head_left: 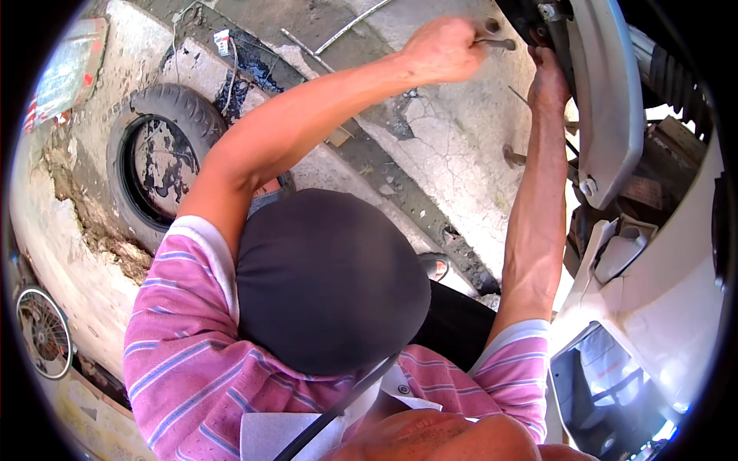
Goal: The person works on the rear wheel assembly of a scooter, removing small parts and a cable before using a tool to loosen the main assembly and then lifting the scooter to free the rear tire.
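Observation:
My left hand (450,52) is closed around a metal tool (496,42), which looks like a wrench and is slightly blurred, held beside the vehicle. My right hand (547,84) reaches up to a dark part (538,27) alongside a pale curved panel (607,115); its fingers are curled there, and what they grip is mostly hidden. A thin metal rod (516,94) sticks out just left of that hand, with a rusty metal piece (513,156) lower down.
A tyre (138,104) lies at the left on stained concrete (438,131), near metal rods (350,24). A spoked wheel (44,330) is at the lower left, a sheet object (65,65) at the upper left. Pale bodywork (669,292) fills the right side.

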